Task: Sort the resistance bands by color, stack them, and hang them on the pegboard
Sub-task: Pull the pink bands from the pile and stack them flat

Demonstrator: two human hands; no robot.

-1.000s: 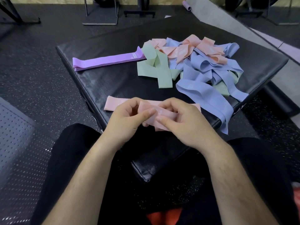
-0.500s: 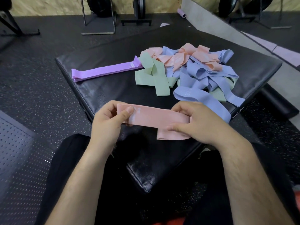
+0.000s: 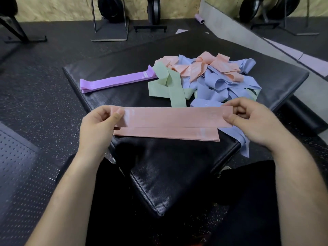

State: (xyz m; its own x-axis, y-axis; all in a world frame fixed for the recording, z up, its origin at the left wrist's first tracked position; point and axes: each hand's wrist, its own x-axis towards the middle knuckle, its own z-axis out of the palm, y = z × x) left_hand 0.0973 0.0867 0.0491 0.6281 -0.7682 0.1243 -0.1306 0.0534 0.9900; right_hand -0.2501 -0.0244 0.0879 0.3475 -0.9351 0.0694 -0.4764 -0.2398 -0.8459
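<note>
The pink band (image 3: 170, 116) is held taut and flat between both hands, just above a second pink band (image 3: 166, 134) that lies flat near the front edge of the padded counter (image 3: 177, 174). If it is lowered askew, the two are likely to be stacked with ends and edges offset, since the held band sits further right and further back than the one beneath. The lower band could also be nudged toward the counter's edge, and a long blue band (image 3: 243, 144) that hangs over that edge beside the right hand (image 3: 253, 121) could be dragged along. Should one pinch be let go first, the band may spring back and curl. The unsorted pile (image 3: 213, 77) of pink, blue and green bands lies well behind, with the flat purple band (image 3: 115, 80) to its left. On the left hand (image 3: 99, 125) the fingers (image 3: 118, 115) are narrowly closed, the band's left end pinched between thumb and curled fingers; the right end is pinched likewise by the right hand's fingers (image 3: 229, 118).
</note>
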